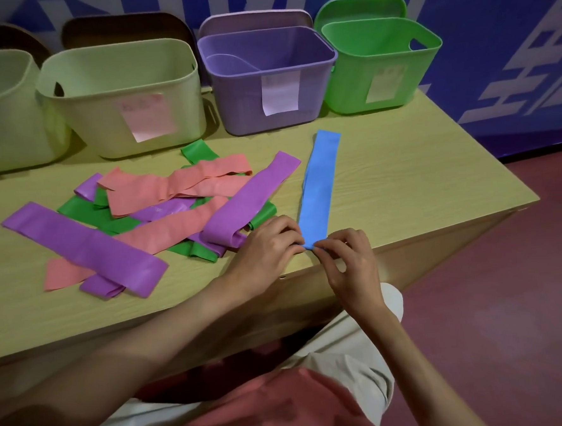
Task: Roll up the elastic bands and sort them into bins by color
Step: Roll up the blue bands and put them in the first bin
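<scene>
Both hands, left hand (pixel 268 243) and right hand (pixel 348 258), pinch with curled fingers (pixel 321 243) the near end of the flat blue elastic band (pixel 319 190), which we note lying lengthwise on the pale wooden surface (pixel 419 178), right of the mixed band pile (pixel 161 213).

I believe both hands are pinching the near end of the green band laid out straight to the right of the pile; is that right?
Not quite: the band is blue, not green. The head view shows the left hand and right hand pinching the near end of the blue band, which lies straight to the right of the pile.
</scene>
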